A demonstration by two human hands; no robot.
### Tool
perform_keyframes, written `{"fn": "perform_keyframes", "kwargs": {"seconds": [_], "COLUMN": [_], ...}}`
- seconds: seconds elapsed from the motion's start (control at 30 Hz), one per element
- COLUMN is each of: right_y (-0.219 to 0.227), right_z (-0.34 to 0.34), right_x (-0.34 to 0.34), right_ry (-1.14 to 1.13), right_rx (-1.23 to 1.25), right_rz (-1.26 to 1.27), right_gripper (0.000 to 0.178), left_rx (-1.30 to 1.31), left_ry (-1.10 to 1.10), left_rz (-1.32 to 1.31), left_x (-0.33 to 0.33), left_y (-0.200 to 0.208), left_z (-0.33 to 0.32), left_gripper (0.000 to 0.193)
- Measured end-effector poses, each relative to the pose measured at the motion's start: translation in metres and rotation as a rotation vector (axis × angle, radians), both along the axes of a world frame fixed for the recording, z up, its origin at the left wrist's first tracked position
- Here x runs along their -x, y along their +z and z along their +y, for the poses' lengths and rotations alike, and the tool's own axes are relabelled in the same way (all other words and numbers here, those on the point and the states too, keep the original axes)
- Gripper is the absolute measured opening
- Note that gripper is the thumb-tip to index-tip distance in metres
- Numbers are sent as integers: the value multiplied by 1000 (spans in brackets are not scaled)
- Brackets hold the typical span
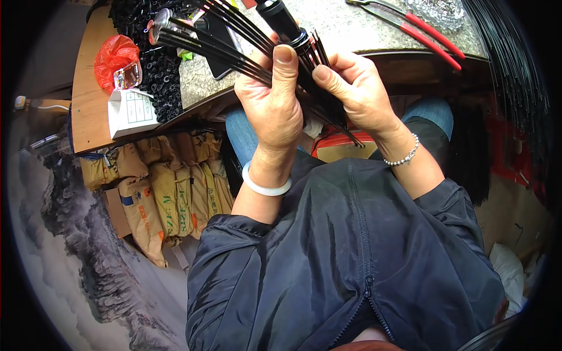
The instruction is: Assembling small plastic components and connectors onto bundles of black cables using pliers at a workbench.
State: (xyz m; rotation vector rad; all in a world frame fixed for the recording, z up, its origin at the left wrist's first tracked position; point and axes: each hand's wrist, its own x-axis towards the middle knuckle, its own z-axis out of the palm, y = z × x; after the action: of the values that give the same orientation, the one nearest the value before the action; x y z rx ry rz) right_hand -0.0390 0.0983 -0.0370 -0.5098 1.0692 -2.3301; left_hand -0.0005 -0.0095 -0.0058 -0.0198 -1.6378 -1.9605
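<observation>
Dark jacket (304, 251) fabric lies nearest; beyond it, the left grip (272, 105) is clamped on a fan of black rods (205, 52), while the right grip (360, 93) pinches around thin rods beside a black tube (280, 20), at the worktop's (342, 35) front edge. The step looks like arranging rods along the tube; the next move probably calls for keeping them evenly spread. Outward lie small black parts (167, 79), red-handled pliers (431, 47) and long black strands (506, 64).

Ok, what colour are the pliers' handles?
The handles are red; they show best in the head view, at upper right.
</observation>
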Motion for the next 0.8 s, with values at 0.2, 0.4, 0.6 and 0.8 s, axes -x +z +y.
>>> {"fn": "perform_keyframes", "kwargs": {"seconds": [0.2,0.4,0.6,0.8], "right_y": [2,1,1,-2], "right_z": [1,2,-2,-4], "right_x": [2,3,1,-1], "right_ry": [10,-15,-38,-77], "right_rx": [10,13,-22,-36], "right_rz": [-10,14,26,115], "right_gripper": [19,17,15,13], "left_rx": [30,16,32,43], "left_ry": [99,49,47,32], "left_rz": [36,11,-7,-1], "left_x": [4,3,0,-2], "left_y": [-2,-2,-1,4], "left_z": [4,3,3,4], "left_gripper": [30,32,35,40]}}
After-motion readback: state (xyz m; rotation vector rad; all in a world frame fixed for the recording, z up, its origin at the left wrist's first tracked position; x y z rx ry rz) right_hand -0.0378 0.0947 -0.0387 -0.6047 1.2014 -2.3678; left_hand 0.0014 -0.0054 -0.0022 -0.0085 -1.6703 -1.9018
